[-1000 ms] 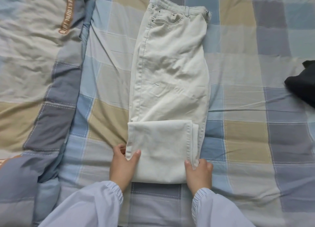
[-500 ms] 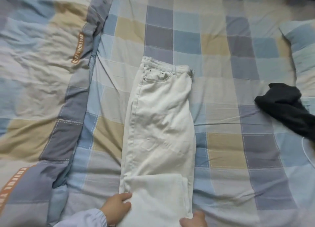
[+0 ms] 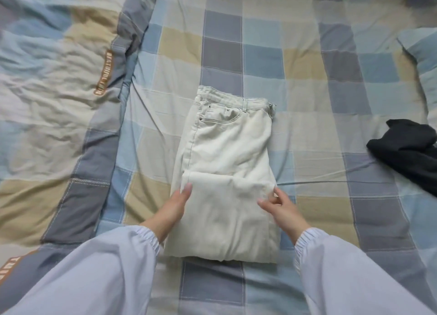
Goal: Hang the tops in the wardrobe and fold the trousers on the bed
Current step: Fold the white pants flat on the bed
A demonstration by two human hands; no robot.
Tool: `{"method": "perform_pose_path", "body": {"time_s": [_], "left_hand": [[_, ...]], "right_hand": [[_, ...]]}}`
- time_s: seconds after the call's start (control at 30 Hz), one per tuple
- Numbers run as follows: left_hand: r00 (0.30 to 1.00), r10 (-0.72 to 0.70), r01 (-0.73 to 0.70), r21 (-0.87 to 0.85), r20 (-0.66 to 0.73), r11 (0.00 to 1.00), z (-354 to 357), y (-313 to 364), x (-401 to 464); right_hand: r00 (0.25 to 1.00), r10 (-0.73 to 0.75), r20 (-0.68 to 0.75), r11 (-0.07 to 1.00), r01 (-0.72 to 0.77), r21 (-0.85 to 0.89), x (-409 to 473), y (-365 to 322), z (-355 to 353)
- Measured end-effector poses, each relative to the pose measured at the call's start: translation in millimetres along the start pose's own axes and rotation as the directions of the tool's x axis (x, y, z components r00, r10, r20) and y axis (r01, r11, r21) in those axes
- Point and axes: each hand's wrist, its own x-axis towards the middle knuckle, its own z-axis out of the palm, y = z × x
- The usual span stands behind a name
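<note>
Cream trousers (image 3: 224, 172) lie flat at ctr of the bed (image 3: 307, 101), waistband toward 12 o'clock, legs folded up so the doubled lower part covers the near half; fold edge runs across the middle of the garment.

Left hand (image 3: 173, 210) at approx 8 o'clock of the trousers: fingers straight, lying along the left edge of the folded layer w/ fingertips at the fold's left corner, touching cloth, not curled round it.

Right hand (image 3: 281, 207) at approx 4 o'clock: thumb and forefinger pinch the right corner of the folded layer, other fingers loosely bent. Both wrists in pale lilac sleeves (image 3: 343, 267) w/ elastic cuffs.

Bed sheet is checked blue, grey, tan. Crumpled duvet (image 3: 54, 78) in same check, w/ orange lettered strip, at 9–10 o'clock of the trousers. Dark garment (image 3: 406, 154) bunched at 3 o'clock, well apart from the trousers. Pillow (image 3: 423, 61) at approx 2 o'clock, by the frame's right edge.
</note>
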Motion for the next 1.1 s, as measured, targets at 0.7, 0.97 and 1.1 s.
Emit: {"method": "perform_pose_path", "body": {"time_s": [0.7, 0.97, 1.1], "left_hand": [[0.877, 0.339, -0.192, 0.397, -0.340, 0.897, -10.1, 8.0, 104.5], [0.969, 0.232, -0.204, 0.256, -0.085, 0.945, -26.8, 21.7, 112.2], [0.837, 0.487, -0.398, 0.330, -0.251, 0.856, -18.1, 34.0, 93.1]], "right_hand": [[0.897, -0.437, -0.073, 0.674, 0.273, -0.687, 125.5, -148.1, 159.9], [0.922, -0.377, -0.086, 0.615, 0.180, -0.767, 137.6, -174.6, 170.0], [0.802, -0.549, -0.234, 0.684, 0.271, -0.678, 115.5, -179.7, 154.2]]}}
